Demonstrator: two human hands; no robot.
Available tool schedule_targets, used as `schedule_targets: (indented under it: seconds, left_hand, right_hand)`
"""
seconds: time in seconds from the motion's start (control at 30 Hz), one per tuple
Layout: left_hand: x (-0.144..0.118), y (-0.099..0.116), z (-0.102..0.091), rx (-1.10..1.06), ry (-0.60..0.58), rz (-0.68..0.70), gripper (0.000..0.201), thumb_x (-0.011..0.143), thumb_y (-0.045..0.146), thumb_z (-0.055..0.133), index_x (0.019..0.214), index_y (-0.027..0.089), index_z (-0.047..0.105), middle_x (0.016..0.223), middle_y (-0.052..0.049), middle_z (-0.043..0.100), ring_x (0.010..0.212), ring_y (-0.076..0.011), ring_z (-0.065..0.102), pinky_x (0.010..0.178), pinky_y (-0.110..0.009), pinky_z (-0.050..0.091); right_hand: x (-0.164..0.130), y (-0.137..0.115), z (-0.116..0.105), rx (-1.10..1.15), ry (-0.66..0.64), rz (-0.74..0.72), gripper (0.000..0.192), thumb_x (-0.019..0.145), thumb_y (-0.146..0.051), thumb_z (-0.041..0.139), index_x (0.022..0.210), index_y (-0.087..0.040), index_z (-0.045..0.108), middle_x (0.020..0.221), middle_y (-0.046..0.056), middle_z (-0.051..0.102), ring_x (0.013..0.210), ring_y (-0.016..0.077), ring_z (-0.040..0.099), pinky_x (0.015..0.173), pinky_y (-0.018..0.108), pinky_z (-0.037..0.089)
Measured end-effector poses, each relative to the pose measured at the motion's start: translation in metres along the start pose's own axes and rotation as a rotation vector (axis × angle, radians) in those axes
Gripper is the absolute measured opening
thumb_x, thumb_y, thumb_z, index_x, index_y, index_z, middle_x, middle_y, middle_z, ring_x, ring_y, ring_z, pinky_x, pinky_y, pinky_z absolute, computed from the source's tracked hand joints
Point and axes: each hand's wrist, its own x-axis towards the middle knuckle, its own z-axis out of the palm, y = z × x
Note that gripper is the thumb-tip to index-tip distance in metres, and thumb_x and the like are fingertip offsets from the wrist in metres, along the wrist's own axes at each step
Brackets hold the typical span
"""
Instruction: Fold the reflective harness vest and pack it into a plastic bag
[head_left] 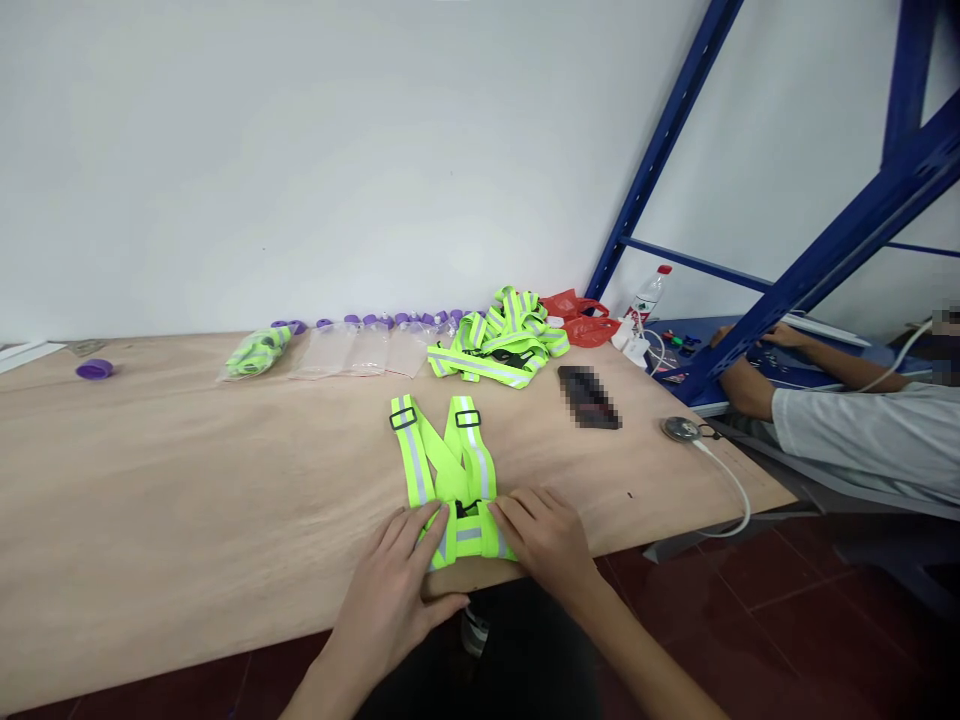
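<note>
**Hands flat on a reflective vest at the table edge**

Both hands press the near end of a neon-yellow reflective vest (450, 480). Left hand (390, 590): fingers together, flat on the waist band's left part. Right hand (547, 540): fingers slightly spread, tips on the band's right part. Vest lies on the plywood table (187, 500), straps crossed (two black sliders at the far end). Farther back: a heap of vests (499, 340), clear pouches (360, 350), a bagged vest (255, 355). Far right, another person's arm (757, 385) rests on a blue rack (825, 250).
</note>
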Motion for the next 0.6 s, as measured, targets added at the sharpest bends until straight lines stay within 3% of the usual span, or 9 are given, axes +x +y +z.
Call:
schedule_targets:
  seconds: [0.17,0.27,0.43,0.6]
  left_hand:
    - [-0.007,0.008,0.003,0.008,0.102,0.037,0.067,0.084,0.035,0.077,0.142,0.021,0.048,0.132,-0.012,0.067,0.114,-0.0325,0.063,0.093,-0.049,0.057]
    - [-0.008,0.010,0.004,0.000,0.148,0.071,0.052,0.090,0.034,0.070,0.137,0.021,0.054,0.126,-0.011,0.070,0.109,-0.0308,0.065,0.089,-0.046,0.058]
    - [-0.003,0.011,-0.003,-0.022,0.209,0.123,0.042,0.092,0.037,0.068,0.129,0.019,0.061,0.114,-0.011,0.074,0.098,-0.0280,0.068,0.081,-0.043,0.059]
    - [0.006,0.012,-0.010,-0.048,0.275,0.132,0.023,0.098,0.032,0.059,0.114,0.020,0.070,0.103,-0.008,0.078,0.089,-0.0246,0.070,0.076,-0.039,0.059]
  right_hand:
    - [-0.013,-0.010,-0.009,0.114,0.077,0.049,0.017,0.099,-0.017,0.055,0.084,-0.019,0.064,0.073,0.002,0.069,0.068,0.0153,0.062,0.069,0.031,0.045]
    - [-0.021,-0.012,-0.015,0.176,0.100,0.034,0.006,0.098,-0.021,0.060,0.096,-0.018,0.065,0.084,0.005,0.074,0.079,0.0184,0.069,0.075,0.033,0.052]
    - [-0.035,-0.008,-0.022,0.254,0.066,-0.021,0.034,0.098,-0.041,0.060,0.120,-0.016,0.062,0.105,0.012,0.076,0.101,0.0249,0.072,0.087,0.039,0.059]
    - [-0.043,-0.005,-0.023,0.281,0.038,0.008,0.035,0.099,-0.039,0.057,0.127,-0.018,0.062,0.111,0.012,0.076,0.105,0.0242,0.072,0.089,0.039,0.061]
